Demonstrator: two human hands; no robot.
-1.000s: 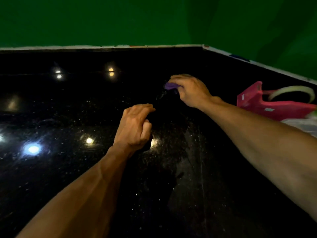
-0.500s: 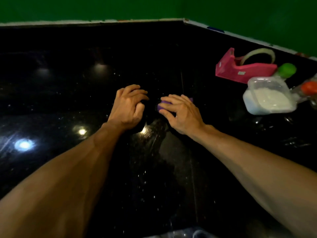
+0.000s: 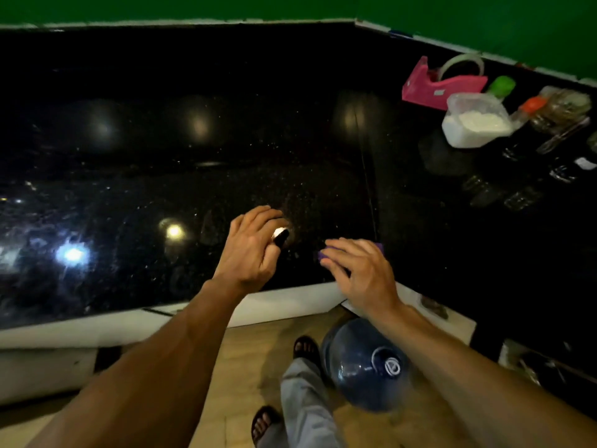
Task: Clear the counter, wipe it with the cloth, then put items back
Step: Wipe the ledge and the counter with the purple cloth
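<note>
The purple cloth (image 3: 326, 255) lies on the black counter (image 3: 193, 176) near its front edge, pressed flat under the right hand (image 3: 361, 273), whose fingers spread over it so only its ends peek out. The left hand (image 3: 252, 250) hangs just beside it, fingers loosely curled and holding nothing. Over in the far right corner sit a pink tape dispenser (image 3: 442, 87), a clear tub of white powder (image 3: 475, 124) and a green-capped bottle (image 3: 500, 85). A blue water jug (image 3: 365, 367) stands on the floor.
</note>
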